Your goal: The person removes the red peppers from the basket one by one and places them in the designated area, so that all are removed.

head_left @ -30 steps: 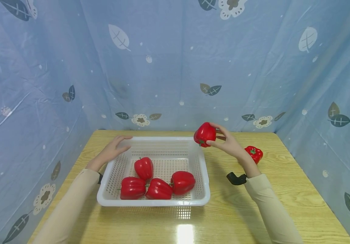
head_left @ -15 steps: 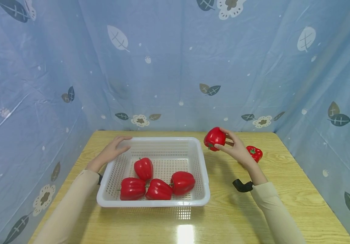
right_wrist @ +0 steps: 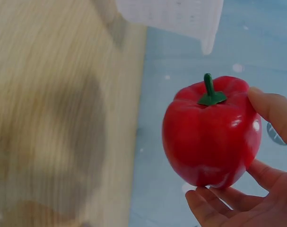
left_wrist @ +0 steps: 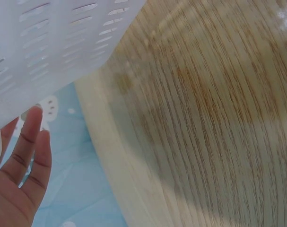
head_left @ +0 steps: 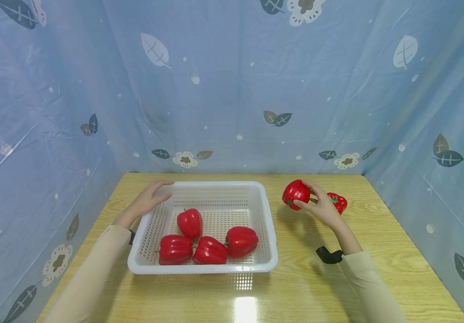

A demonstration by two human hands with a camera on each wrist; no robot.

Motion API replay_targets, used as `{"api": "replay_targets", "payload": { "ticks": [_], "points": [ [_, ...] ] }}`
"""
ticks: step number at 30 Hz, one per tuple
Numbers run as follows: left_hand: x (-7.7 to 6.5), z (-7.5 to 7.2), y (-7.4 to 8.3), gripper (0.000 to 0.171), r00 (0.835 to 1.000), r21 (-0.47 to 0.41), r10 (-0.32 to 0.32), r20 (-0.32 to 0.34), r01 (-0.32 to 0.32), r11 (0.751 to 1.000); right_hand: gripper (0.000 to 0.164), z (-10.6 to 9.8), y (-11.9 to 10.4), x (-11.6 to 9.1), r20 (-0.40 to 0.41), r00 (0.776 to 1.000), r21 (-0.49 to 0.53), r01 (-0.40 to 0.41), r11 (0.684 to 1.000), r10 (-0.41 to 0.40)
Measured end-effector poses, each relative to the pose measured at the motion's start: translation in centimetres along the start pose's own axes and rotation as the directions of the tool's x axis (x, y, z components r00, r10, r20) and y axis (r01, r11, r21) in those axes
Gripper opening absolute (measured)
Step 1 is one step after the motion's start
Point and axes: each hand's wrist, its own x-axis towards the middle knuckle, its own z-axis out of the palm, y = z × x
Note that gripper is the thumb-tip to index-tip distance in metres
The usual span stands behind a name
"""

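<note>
My right hand (head_left: 326, 210) holds a red bell pepper (head_left: 295, 194) above the table, right of the white plastic basket (head_left: 203, 269). In the right wrist view the thumb and fingers grip the pepper's side and bottom, and its green stem (right_wrist: 208, 85) shows. My left hand (head_left: 145, 202) holds the basket at its back left corner; in the left wrist view the fingers (left_wrist: 33, 163) lie outside the wall. Several red bell peppers (head_left: 175, 249) lie inside the basket. Another bell pepper (head_left: 338, 203) sits on the table behind my right hand, partly hidden.
The wooden table (head_left: 296, 287) runs under everything. Blue patterned cloth (head_left: 216, 103) hangs behind it and along both sides. A black wrist mount (head_left: 329, 255) sticks out from my right wrist.
My right hand has carried the bell pepper rightward and lower, away from the basket's back right corner. The left hand and the peppers in the basket have stayed put.
</note>
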Motion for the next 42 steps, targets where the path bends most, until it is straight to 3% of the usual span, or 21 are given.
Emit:
{"api": "replay_targets", "payload": {
  "ticks": [6, 14, 24, 42],
  "points": [
    [0.0, 0.0, 0.0, 0.052, 1.0, -0.002, -0.002, 0.006, 0.002, 1.0, 0.075, -0.2, 1.0, -0.8, 0.024, 1.0, -0.021, -0.016, 1.0, 0.017],
    [0.0, 0.0, 0.0, 0.053, 1.0, 0.006, 0.0, 0.008, 0.0, 1.0, 0.075, 0.0, 2.2, -1.4, 0.017, 0.999, -0.143, -0.047, 0.989, 0.05],
    [0.1, -0.4, 0.2, 0.053, 1.0, 0.031, -0.015, 0.022, 0.014, 0.999, 0.073, 0.6, 3.4, -1.3, 0.037, 0.999, -0.199, -0.013, 0.98, 0.021],
    [0.1, -0.4, 0.1, 0.053, 1.0, 0.04, 0.006, 0.023, -0.007, 0.999, 0.066, 0.9, 3.2, -1.5, 0.039, 0.999, -0.314, 0.005, 0.949, 0.008]
  ]
}}
